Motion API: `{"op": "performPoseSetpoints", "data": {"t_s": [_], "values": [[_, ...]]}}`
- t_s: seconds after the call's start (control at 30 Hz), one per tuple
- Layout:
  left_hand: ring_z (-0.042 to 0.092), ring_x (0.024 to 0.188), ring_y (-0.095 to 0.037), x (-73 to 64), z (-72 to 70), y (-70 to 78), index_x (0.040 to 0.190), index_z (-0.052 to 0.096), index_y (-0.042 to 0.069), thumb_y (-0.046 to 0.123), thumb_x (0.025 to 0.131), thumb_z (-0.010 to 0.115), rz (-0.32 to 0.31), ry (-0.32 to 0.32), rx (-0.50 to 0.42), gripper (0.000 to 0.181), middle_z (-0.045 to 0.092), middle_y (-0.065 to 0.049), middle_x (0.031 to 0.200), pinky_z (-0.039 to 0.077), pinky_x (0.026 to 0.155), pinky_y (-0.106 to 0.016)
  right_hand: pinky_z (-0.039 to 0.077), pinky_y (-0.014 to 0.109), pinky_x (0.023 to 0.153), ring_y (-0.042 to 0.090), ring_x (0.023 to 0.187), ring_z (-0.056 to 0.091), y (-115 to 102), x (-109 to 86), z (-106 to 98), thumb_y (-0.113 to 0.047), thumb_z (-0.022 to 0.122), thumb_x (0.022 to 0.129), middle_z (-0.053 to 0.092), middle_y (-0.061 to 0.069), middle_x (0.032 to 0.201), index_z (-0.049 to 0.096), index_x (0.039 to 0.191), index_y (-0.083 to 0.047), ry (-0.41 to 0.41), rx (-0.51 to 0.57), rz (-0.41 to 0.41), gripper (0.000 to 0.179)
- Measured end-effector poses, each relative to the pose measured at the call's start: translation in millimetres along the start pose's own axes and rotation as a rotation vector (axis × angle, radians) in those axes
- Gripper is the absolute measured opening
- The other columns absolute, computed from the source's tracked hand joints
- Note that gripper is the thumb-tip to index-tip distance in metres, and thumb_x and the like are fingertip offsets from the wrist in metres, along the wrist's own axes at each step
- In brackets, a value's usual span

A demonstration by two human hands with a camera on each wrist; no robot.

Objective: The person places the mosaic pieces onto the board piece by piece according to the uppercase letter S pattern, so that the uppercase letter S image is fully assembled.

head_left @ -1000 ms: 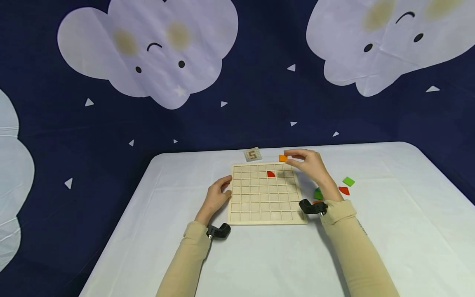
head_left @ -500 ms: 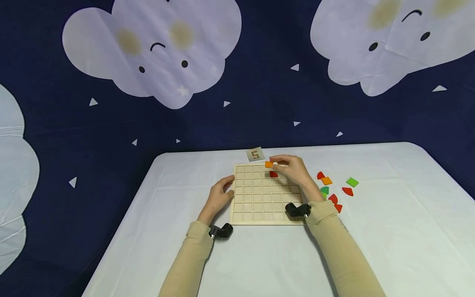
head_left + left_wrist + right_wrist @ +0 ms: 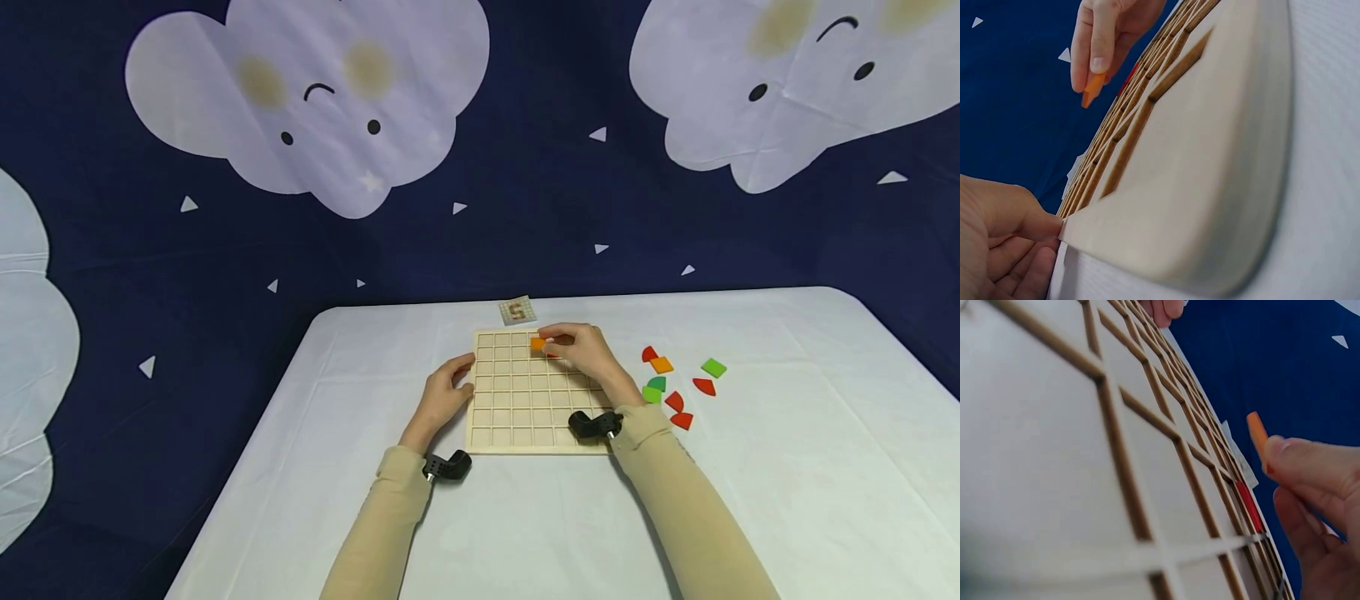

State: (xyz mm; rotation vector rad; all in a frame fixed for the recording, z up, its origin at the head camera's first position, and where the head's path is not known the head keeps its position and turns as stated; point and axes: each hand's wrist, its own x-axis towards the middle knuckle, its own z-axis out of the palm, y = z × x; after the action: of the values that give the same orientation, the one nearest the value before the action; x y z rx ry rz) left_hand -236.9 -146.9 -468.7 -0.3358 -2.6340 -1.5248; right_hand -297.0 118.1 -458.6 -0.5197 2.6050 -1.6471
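My left hand (image 3: 441, 400) rests against the left edge of a pale wooden grid board (image 3: 521, 421), its fingertips and thumb touching that edge. Over the board's far rows, my right hand (image 3: 581, 350) pinches an orange square tile (image 3: 537, 343) between thumb and fingers. In the right wrist view the orange tile (image 3: 1258, 439) is tilted and stands clear of the grid. A red quarter-round tile (image 3: 1249, 506) lies in a cell beside it; my right fingers mostly cover this one in the head view.
Right of the board lie several loose tiles, among them an orange square (image 3: 662, 365), a light green square (image 3: 714, 367) and a red quarter-round (image 3: 704, 387). Behind the board is a small patterned card (image 3: 517, 311). A white cloth (image 3: 525, 525) covers the table.
My right hand has carried the orange tile leftward and lower, from beyond the board's far right to over its far rows, uncovering the loose tiles. My left hand keeps its place on the board's edge.
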Motion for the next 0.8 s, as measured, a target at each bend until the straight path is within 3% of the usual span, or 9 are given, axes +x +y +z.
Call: {"op": "performPoseSetpoints", "data": {"t_s": [0.8], "values": [[0.05, 0.12, -0.029, 0.6, -0.4, 0.1, 0.132, 0.049, -0.007, -0.009, 0.083, 0.056, -0.008, 0.002, 0.015, 0.049, 0.051, -0.02, 0.132, 0.042, 0.102, -0.029, 0.052, 0.041, 0.085, 0.029, 0.098, 0.06, 4.8, 0.1, 9.4, -0.011, 0.071, 0.084, 0.065, 0.013, 0.113, 0.068, 0.115, -0.004, -0.005, -0.222, -0.137, 0.032]]}}
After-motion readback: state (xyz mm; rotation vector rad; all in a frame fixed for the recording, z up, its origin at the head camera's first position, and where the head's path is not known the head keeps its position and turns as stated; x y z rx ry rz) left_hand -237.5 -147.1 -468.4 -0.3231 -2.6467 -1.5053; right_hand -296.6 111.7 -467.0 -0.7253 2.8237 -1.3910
